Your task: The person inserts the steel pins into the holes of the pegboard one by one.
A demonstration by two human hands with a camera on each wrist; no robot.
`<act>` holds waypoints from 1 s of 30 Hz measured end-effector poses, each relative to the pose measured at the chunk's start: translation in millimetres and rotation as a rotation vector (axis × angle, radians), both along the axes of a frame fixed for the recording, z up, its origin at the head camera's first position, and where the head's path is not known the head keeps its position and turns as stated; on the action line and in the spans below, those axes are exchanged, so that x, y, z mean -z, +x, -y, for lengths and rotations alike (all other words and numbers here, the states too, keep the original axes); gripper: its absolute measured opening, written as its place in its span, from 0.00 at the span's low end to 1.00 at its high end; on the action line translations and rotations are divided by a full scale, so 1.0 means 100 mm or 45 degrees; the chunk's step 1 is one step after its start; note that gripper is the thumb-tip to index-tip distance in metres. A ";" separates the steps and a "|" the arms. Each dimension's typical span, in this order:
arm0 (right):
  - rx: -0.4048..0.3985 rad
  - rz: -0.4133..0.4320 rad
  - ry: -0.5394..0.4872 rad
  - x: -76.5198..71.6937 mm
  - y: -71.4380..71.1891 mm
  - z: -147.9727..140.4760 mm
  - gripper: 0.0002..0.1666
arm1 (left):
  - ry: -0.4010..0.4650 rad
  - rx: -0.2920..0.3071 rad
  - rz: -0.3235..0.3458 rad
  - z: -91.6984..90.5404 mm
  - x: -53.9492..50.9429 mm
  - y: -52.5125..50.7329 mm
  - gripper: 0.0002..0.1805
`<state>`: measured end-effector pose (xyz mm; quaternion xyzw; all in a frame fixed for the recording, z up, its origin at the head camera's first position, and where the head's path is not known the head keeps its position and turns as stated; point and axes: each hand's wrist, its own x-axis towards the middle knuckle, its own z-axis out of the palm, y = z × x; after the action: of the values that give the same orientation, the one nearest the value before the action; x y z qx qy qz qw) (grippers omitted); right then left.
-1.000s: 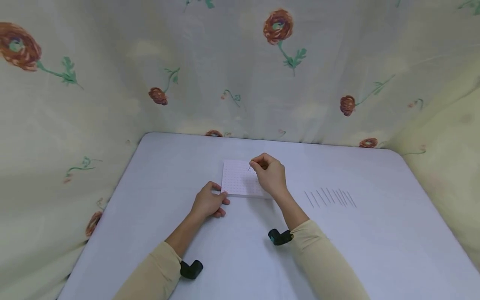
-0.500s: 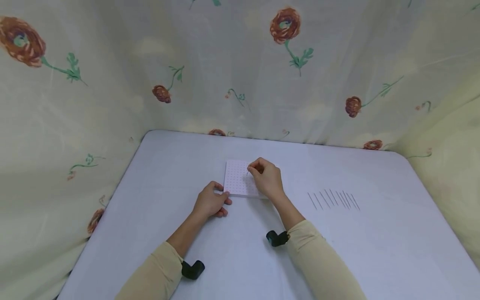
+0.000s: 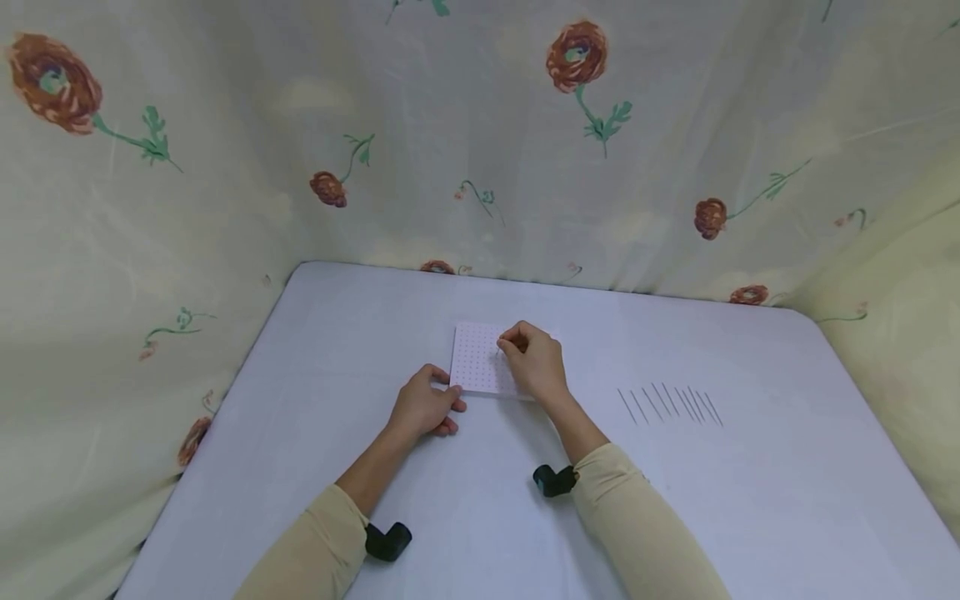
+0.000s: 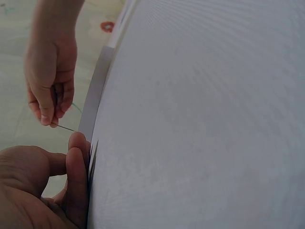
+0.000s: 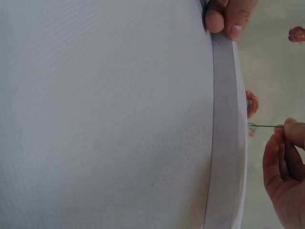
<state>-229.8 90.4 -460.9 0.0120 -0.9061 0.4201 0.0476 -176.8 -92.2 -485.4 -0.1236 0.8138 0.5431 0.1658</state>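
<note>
A flat white board [image 3: 472, 362] with a grid of small holes lies on the table. At its near left corner, my left hand [image 3: 422, 406] grips the edge, thumb at the corner and index finger along the side. Over the board, my right hand [image 3: 538, 362] pinches a thin needle-like stick [image 5: 264, 126] between thumb and fingertips. In the right wrist view the stick points down, its lower end at the board's top surface; whether it sits in a hole cannot be seen. My right hand hides the board's right part.
To the right of the board, several thin dark sticks [image 3: 669, 403] lie in a slanted row on the white table [image 3: 480, 508]. A floral curtain [image 3: 420, 125] hangs behind the table and along its sides.
My right hand has come slightly nearer and lower over the board with the stick. My left hand keeps its place at the corner. The head view has shifted a little.
</note>
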 end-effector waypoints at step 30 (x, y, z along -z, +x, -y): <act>0.035 0.032 0.051 0.05 0.02 0.04 0.05 | -0.003 -0.004 -0.006 0.00 -0.01 0.00 0.15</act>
<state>-227.3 86.7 -465.7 -0.0048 -0.9150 0.4013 0.0416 -176.9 -92.2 -484.7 -0.1238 0.8147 0.5426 0.1627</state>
